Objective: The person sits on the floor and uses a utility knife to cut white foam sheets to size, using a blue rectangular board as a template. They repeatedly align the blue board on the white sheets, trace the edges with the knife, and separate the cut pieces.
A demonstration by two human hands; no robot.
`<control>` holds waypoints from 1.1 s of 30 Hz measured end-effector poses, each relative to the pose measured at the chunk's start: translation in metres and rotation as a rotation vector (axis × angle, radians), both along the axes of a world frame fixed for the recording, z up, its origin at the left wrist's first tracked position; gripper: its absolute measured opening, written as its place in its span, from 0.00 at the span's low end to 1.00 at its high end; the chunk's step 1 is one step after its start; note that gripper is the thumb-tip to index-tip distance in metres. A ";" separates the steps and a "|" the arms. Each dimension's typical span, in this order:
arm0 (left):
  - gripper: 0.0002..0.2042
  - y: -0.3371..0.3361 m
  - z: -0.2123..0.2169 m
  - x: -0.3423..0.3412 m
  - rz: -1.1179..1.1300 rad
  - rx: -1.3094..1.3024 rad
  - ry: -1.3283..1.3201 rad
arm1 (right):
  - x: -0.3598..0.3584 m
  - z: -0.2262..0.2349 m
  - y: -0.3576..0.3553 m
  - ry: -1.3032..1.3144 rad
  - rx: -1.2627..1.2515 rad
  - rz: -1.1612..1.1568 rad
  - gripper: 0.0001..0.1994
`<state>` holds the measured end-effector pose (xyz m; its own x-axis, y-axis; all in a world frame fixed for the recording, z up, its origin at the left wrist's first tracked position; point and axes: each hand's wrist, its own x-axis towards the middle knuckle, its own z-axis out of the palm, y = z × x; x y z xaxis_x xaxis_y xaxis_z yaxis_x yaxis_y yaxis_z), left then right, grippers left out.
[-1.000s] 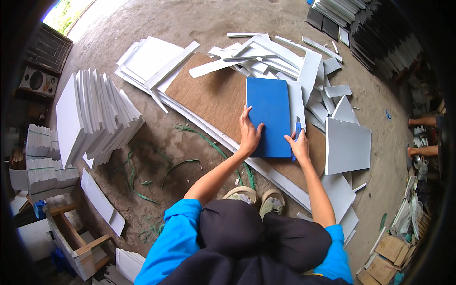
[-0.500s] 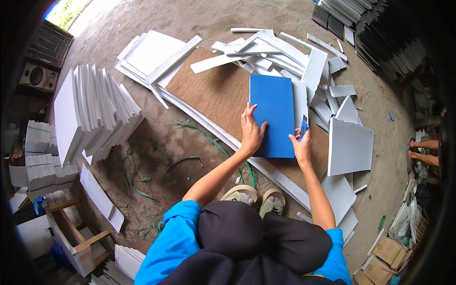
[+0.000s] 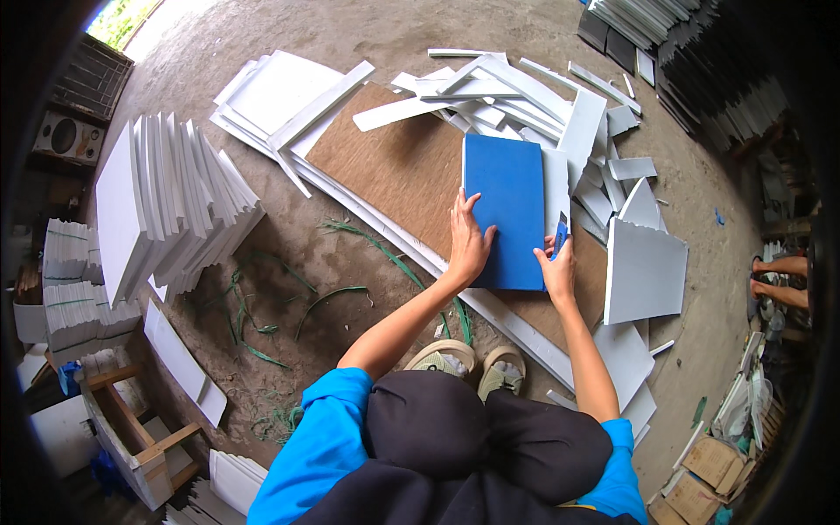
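A flat blue rectangular board (image 3: 506, 210) lies over a brown wooden board (image 3: 394, 157), with a white sheet (image 3: 556, 188) showing along its right side. My left hand (image 3: 470, 238) grips the blue board's left edge, thumb on its top face and fingers along the side. By the right edge, my right hand (image 3: 558, 265) is closed around a blue utility knife (image 3: 560, 234), its fingers touching the blue board's edge. Whether the knife's blade is out cannot be made out.
Loose white offcuts (image 3: 516, 96) heap beyond and right of the board. A stack of white panels (image 3: 166, 201) stands at left, near green strapping scraps (image 3: 254, 324). A wooden frame (image 3: 144, 437) sits lower left. Another person's legs (image 3: 781, 280) show at far right.
The view has shifted slightly. Both hands keep nearly the same places on the blue board, and the knife stays in my right hand.
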<state>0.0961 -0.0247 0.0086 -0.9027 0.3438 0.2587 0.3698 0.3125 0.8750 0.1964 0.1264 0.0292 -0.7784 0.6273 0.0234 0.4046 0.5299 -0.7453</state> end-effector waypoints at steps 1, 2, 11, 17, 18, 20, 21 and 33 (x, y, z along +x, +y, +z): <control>0.34 0.000 -0.001 0.000 -0.002 0.010 -0.002 | 0.000 0.001 -0.001 -0.006 -0.015 0.002 0.17; 0.34 -0.001 -0.001 0.000 -0.006 0.021 -0.006 | 0.000 0.002 -0.001 -0.013 -0.031 0.002 0.17; 0.32 -0.002 0.002 -0.002 -0.036 0.007 -0.002 | 0.002 -0.001 0.001 -0.027 -0.017 0.023 0.18; 0.28 -0.002 -0.001 -0.003 -0.037 -0.080 0.060 | 0.003 -0.008 0.004 -0.001 0.020 0.042 0.19; 0.27 -0.002 -0.002 -0.003 -0.033 -0.097 0.077 | 0.002 -0.010 0.005 -0.004 0.033 0.053 0.19; 0.27 0.001 0.000 -0.003 -0.003 -0.158 0.051 | 0.001 -0.009 0.007 -0.013 0.063 0.071 0.20; 0.27 0.003 0.002 -0.003 0.008 -0.186 0.037 | 0.003 -0.007 0.009 -0.048 0.048 0.061 0.20; 0.33 0.028 -0.011 -0.081 -0.005 -0.190 0.227 | -0.004 -0.008 0.018 -0.148 -0.033 0.090 0.22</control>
